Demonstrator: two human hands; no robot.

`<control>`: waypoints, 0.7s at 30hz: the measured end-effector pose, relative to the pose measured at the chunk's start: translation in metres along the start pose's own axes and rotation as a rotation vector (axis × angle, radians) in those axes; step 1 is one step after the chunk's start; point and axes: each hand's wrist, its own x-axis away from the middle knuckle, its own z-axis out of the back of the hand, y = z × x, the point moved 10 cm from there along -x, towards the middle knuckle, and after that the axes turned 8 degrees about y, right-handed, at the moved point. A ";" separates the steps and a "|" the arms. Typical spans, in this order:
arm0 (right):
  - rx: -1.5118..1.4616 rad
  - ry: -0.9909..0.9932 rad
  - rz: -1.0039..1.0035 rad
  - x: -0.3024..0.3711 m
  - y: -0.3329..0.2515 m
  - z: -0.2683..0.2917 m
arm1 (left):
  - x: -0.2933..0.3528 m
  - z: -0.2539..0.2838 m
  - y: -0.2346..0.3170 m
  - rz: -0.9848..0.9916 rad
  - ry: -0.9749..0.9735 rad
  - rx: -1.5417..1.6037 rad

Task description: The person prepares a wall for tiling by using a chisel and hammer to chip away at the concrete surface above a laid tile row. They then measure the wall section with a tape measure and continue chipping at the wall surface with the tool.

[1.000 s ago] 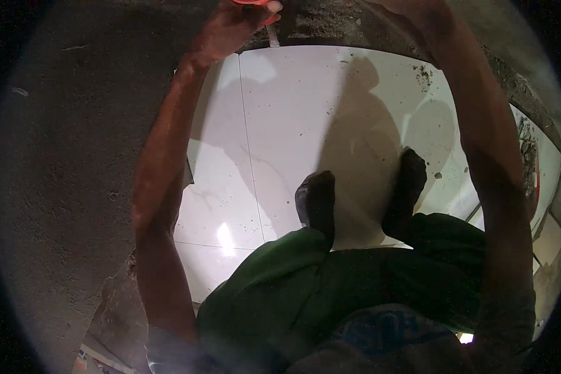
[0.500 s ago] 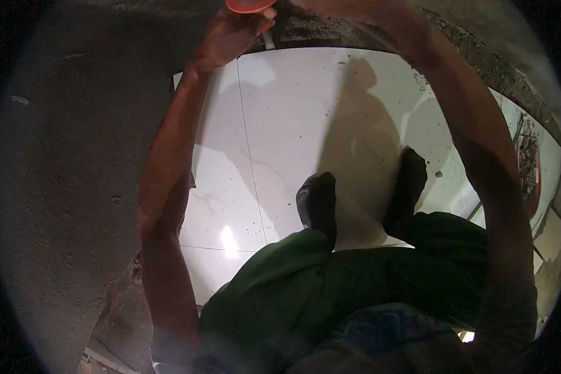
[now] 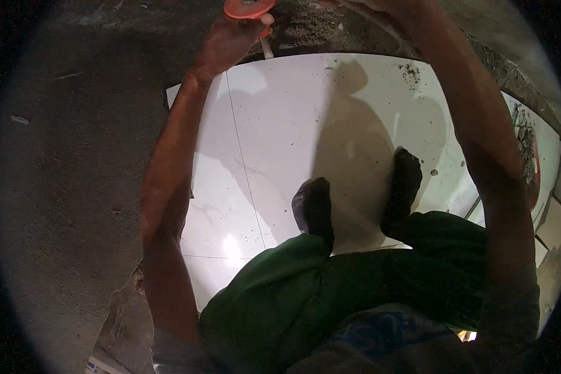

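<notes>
In the head view, the one patch of lettering is a blue print on the person's shirt [image 3: 380, 330], at the lower edge; it is too dim and warped to make out.

The left hand [image 3: 227, 45] is curled round an orange-red tool [image 3: 249, 7], fingers bent and thumb along its side. The tool's round, disc-like top faces the camera, just beyond the far edge of the white tiles [image 3: 280, 112], near their far left corner. Below the hand a pale, narrow piece [image 3: 267, 48] reaches down to that far edge; whether it belongs to the tool cannot be told. The right hand [image 3: 393, 7] is over the grey, crumbly ground [image 3: 311, 28] past the same edge, further right. It is partly cut off by the top of the view, so how far its fingers are open, and whether they hold anything, cannot be told.

Toward the right end of the tiles, partly hidden by the right forearm, lies a red-sided container [image 3: 535, 181] with grey, lumpy material [image 3: 526, 149] in it. Dark crumbs [image 3: 410, 73] are scattered near the far right of the tiles. Two dark-covered feet [image 3: 313, 206] rest on the tiles toward their near edge, below green trousers [image 3: 274, 280].
</notes>
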 end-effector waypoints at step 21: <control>-0.273 0.017 0.030 -0.001 0.027 -0.058 | 0.009 0.015 -0.006 -0.160 -0.192 0.266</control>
